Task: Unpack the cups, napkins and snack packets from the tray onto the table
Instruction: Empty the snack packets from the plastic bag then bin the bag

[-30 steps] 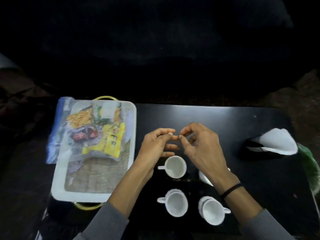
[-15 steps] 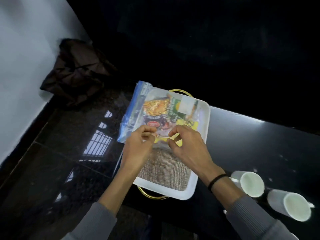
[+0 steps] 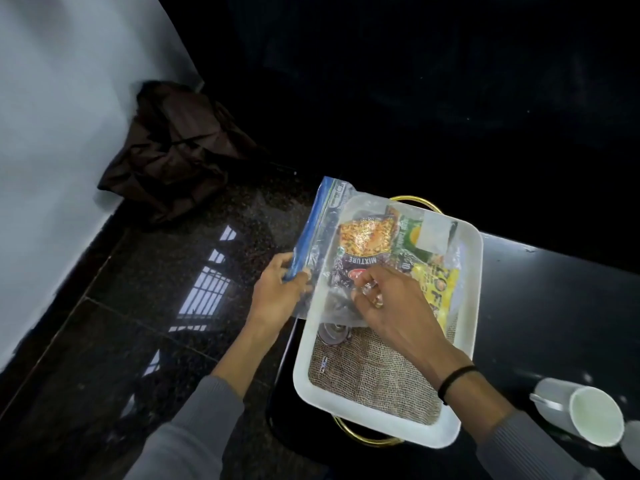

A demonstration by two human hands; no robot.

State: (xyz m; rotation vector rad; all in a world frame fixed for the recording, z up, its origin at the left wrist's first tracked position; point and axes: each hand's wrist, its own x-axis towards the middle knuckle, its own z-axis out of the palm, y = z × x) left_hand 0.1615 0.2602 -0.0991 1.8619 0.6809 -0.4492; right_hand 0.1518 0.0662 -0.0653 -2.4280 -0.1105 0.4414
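A white tray with gold handles and a burlap liner sits at the left end of the black table. A clear zip bag with a blue seal strip lies across the tray's far half and hangs over its left rim. Inside it are snack packets, one labelled MIXTURE, one green, one yellow. My left hand pinches the blue seal end of the bag beyond the tray's left rim. My right hand grips the plastic near the bag's middle, over the tray. A white cup stands at the lower right.
Left of the table is a glossy dark stone floor reflecting a window. A crumpled dark brown cloth lies against the pale wall. Beyond the table everything is dark. A second cup's edge shows at the right border.
The view swung left from the cups toward the tray. Both hands left the cups and went to the zip bag; the left hand has slid out to the blue seal strip.
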